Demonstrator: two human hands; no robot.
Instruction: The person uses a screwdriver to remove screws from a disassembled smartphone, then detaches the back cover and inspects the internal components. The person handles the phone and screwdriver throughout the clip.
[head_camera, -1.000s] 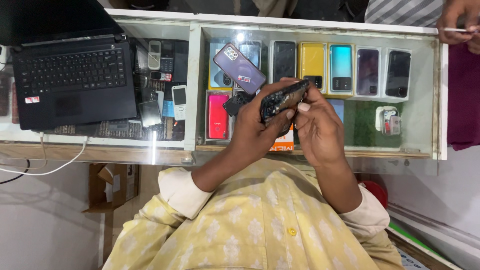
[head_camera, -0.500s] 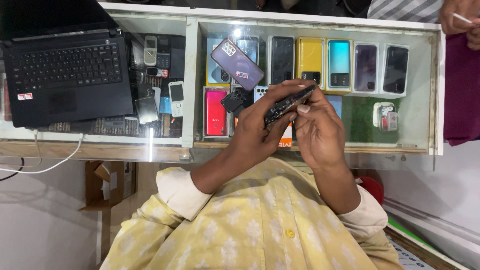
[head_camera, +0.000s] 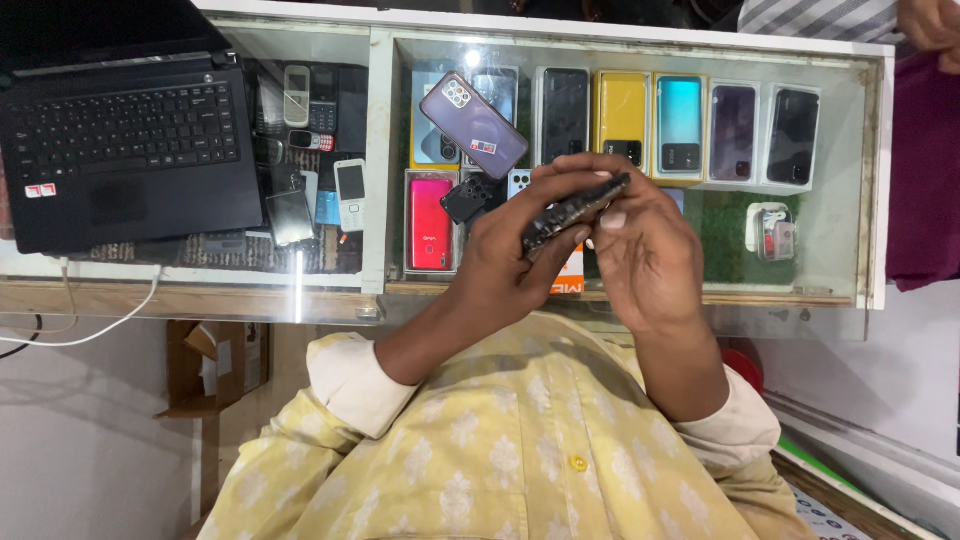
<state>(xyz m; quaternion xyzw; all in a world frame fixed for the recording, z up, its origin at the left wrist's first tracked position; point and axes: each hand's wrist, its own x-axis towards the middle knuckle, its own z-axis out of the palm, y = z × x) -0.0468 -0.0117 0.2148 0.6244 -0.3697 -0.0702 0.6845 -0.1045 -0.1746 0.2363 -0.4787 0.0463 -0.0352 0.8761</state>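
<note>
Head view: a glass-topped display counter (head_camera: 380, 180) seen from above.
Counter left: a black laptop (head_camera: 125, 140) lies open on the glass, with a white cable (head_camera: 100, 325) trailing off its near edge.
Under the glass: small keypad phones (head_camera: 320, 150) beside the laptop; boxed phones (head_camera: 680, 125) in a row farther right.
On the glass: a purple phone (head_camera: 473, 125) lies tilted, back up, just beyond the hands.
Held thing: a dark phone part (head_camera: 575, 212), edge-on and slanted, between both hands above the counter.
Left hand (head_camera: 510, 255): fingers curled around the part's lower end.
Right hand (head_camera: 645, 250): thumb and fingertips pinching its upper end.
Far right: another person's hand (head_camera: 930, 22) at the frame's corner.
</note>
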